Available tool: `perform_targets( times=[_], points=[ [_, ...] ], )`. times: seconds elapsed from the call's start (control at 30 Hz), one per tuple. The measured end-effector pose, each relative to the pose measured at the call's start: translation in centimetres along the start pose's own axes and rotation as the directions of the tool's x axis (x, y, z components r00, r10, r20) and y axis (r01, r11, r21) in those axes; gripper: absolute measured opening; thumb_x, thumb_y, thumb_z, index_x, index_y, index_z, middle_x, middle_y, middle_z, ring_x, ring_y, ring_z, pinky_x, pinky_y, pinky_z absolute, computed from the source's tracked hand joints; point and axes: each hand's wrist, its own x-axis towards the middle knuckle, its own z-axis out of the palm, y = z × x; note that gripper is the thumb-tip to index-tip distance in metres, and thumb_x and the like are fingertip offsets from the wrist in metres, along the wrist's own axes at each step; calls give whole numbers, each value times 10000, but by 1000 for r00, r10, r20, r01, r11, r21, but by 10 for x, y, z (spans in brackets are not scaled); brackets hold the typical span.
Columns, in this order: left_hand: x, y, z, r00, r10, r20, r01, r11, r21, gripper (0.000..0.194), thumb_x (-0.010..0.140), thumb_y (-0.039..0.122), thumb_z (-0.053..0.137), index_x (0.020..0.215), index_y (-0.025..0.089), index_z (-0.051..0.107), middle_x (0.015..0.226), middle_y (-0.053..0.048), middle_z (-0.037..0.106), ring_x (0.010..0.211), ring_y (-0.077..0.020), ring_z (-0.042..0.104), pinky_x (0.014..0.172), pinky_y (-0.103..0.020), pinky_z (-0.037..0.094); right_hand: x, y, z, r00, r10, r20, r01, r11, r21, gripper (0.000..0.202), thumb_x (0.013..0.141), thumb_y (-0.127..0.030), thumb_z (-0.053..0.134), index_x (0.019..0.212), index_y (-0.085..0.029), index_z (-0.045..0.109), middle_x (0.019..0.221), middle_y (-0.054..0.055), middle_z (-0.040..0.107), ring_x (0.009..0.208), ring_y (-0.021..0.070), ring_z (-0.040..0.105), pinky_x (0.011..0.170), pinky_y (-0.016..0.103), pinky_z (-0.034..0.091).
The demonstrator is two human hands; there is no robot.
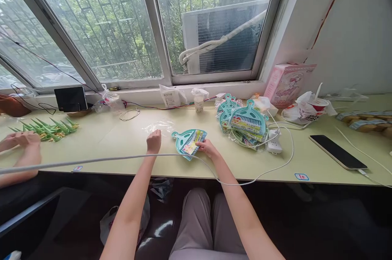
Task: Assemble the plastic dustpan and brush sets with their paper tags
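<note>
In my right hand (pixel 208 148) is a small teal dustpan and brush set (pixel 187 142) with a printed card on it; the fingers grip its right edge, and it rests low over the table. My left hand (pixel 154 142) is closed in a fist to the left of the set. Just beyond that fist lies a thin clear plastic bag (pixel 159 126); whether the fingers hold part of it is hidden. A pile of similar dustpan sets (pixel 245 123), several in clear wrapping, sits to the right.
A white cable (pixel 122 158) crosses in front of my forearms. Right of the pile are a power strip (pixel 275 142) and a phone (pixel 337 151). A cup (pixel 199 101) stands by the window. Another person's hands (pixel 27 141) work beside green-leafed pieces (pixel 52 129) at left.
</note>
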Motion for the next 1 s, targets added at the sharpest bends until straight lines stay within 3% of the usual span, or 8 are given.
perform_targets(
  times=[0.1,0.23,0.4,0.53,0.6,0.77,0.9,1.0],
  points=[
    [2,6,3,989,100,-106,-115,983,-142,310,953,242,388,1032,163,678,1216,-193,639,1230,-352,540,1089,-541,354,-2,-1,2,1000,-27,-10,27,1000,13,251,671,-151,778,901,-102,692,1005,135,730,907,264,710,819,395,593],
    [3,22,2,982,109,-152,-143,962,-233,289,932,219,430,1055,170,688,1218,-180,648,1237,-337,545,1162,-572,247,-7,-4,4,996,-69,54,66,996,56,300,679,-188,789,949,-106,685,1054,134,722,939,261,704,813,366,591],
    [2,52,-12,960,271,-72,-280,908,-311,285,894,140,462,1030,203,703,1245,-125,648,1306,-303,496,1196,-534,219,-9,-5,1,986,-89,141,78,993,85,406,662,-244,824,1015,-107,678,1109,146,705,963,260,698,847,377,577],
    [-3,76,-25,896,432,101,-373,858,-354,308,869,93,479,1058,199,697,1268,-128,633,1290,-277,518,1125,-460,387,-3,-2,2,994,-93,64,86,991,102,402,612,-256,857,946,-105,693,1030,130,724,933,264,699,849,413,574],
    [-4,84,-29,871,475,125,-406,839,-364,311,877,102,470,1073,194,693,1269,-133,630,1286,-269,521,1110,-440,407,-1,-2,3,995,-97,27,93,987,128,401,582,-253,874,912,-109,697,990,116,731,913,261,698,848,420,573],
    [0,93,-31,890,455,23,-406,816,-412,239,901,202,501,1019,214,707,1256,-110,637,1279,-272,519,1118,-448,394,-1,-5,5,993,-115,0,113,975,192,382,578,-242,878,895,-120,704,982,99,734,930,248,693,886,399,560],
    [3,101,-31,940,331,-80,-332,840,-429,207,902,253,510,950,216,709,1207,-89,660,1221,-265,551,1167,-469,323,-5,-8,5,990,-43,133,23,989,147,382,599,-205,852,940,-107,710,997,110,731,935,254,695,883,395,559],
    [0,106,-30,932,352,-84,-349,814,-464,202,898,274,515,918,220,709,1165,-90,673,1185,-268,567,1159,-481,328,-6,-8,6,987,-25,157,5,992,129,350,623,-175,825,943,-96,708,982,109,733,901,242,699,876,386,562]
  ],
)
